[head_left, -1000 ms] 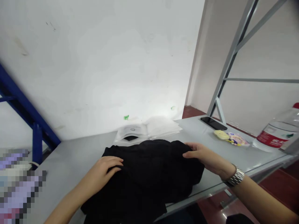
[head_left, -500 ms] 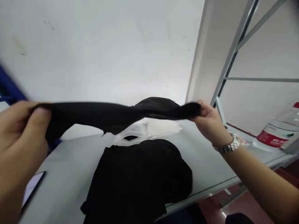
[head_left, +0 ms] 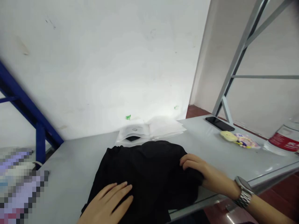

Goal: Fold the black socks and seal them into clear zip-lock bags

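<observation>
A black cloth garment [head_left: 149, 174] lies bunched on the grey table [head_left: 67, 174], its near part running over the front edge. My left hand [head_left: 108, 203] rests on the garment's lower left with its fingers spread. At the garment's right side is my right hand [head_left: 198, 169], fingers curled over the fabric and the thumb hidden. A metal-band watch [head_left: 244, 193] is on my right wrist. Behind the garment are white translucent plastic bags [head_left: 163, 127], one with something dark inside.
On the right stand a black phone [head_left: 219, 123], a yellow item [head_left: 229, 136] with a colourful packet, and a large bottle with a red label [head_left: 283, 138]. A blue frame [head_left: 25, 105] is at the left, a grey metal frame [head_left: 235, 59] at the right.
Both hands have come down from holding a stretched black piece in the air onto the garment. The black piece no longer hangs between them, and the phone at the right has come into view.
</observation>
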{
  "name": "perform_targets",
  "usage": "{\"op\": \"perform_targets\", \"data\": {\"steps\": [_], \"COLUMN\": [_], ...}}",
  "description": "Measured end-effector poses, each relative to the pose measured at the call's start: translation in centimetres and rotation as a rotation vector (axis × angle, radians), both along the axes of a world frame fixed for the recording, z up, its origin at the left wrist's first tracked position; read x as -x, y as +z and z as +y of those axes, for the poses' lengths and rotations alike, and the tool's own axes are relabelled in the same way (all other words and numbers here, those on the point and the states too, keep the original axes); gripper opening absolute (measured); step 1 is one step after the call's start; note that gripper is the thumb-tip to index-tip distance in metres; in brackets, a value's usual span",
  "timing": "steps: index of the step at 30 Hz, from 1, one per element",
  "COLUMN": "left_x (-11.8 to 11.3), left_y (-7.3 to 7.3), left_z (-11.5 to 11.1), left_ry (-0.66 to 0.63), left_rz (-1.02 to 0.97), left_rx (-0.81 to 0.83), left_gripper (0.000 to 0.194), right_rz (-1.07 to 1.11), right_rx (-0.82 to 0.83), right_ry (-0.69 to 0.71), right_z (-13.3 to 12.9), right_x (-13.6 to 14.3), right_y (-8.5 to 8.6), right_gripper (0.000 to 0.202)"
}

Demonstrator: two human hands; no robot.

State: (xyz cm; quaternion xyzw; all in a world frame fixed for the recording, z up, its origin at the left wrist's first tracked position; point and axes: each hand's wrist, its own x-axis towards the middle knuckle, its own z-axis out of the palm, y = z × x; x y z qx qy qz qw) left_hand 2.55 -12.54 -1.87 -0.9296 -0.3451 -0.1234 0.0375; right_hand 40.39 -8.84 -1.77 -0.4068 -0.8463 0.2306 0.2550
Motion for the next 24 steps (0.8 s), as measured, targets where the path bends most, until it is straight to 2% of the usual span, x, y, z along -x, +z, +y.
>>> {"op": "perform_targets", "data": {"steps": [1, 3, 5, 6, 9, 10, 12, 13, 15, 16, 19, 22, 24], "left_x": [-0.7, -1.7, -2.0, -1.9, -0.6, 0.1, 1.5, 2.1, 2.9, 3.0, 2.5, 1.4, 0.5], "left_y": [0.8, 2.7, 5.1, 6.6, 11.7, 13.4, 16.3, 17.5, 19.4, 20.1, 22.2, 23.4, 22.5], "left_z": [0.4, 1.5, 2.7, 3.2, 4.4, 4.8, 6.0, 6.8, 8.6, 9.5, 11.1, 10.0, 7.9], "left_ry": [0.059, 0.304, 0.536, 0.590, 0.557, 0.528, 0.564, 0.608, 0.732, 0.782, 0.879, 0.987, 0.957], "left_rz": [-0.078, -0.282, -0.470, -0.530, -0.535, -0.511, -0.442, -0.454, -0.527, -0.548, -0.544, -0.433, -0.249], "left_rx": [0.047, 0.144, 0.228, 0.270, 0.478, 0.587, 0.684, 0.674, 0.481, 0.429, 0.415, 0.221, 0.122], "left_gripper": [0.049, 0.037, 0.034, 0.032, 0.018, 0.017, 0.018, 0.021, 0.031, 0.037, 0.053, 0.058, 0.051], "right_rz": [0.030, 0.105, 0.194, 0.233, 0.317, 0.340, 0.398, 0.429, 0.473, 0.496, 0.657, 0.802, 0.735], "right_rx": [0.009, 0.035, 0.034, 0.015, -0.095, -0.128, -0.154, -0.131, -0.033, 0.022, 0.086, 0.015, -0.039], "right_ry": [0.006, -0.023, -0.106, -0.156, -0.287, -0.318, -0.349, -0.332, -0.272, -0.249, -0.215, -0.162, -0.160], "right_z": [0.3, 0.7, 1.1, 1.2, 1.8, 2.1, 3.4, 4.3, 6.8, 8.2, 11.9, 12.9, 11.6], "right_x": [0.0, 0.0, -0.3, -0.4, -0.2, 0.2, 1.4, 2.2, 3.9, 4.7, 6.4, 6.3, 5.3], "right_y": [0.2, 0.6, 1.6, 2.3, 5.9, 7.3, 10.0, 11.0, 12.2, 12.5, 12.6, 12.8, 12.7], "right_gripper": [0.042, 0.032, 0.019, 0.015, 0.017, 0.018, 0.023, 0.025, 0.027, 0.027, 0.024, 0.023, 0.023]}}
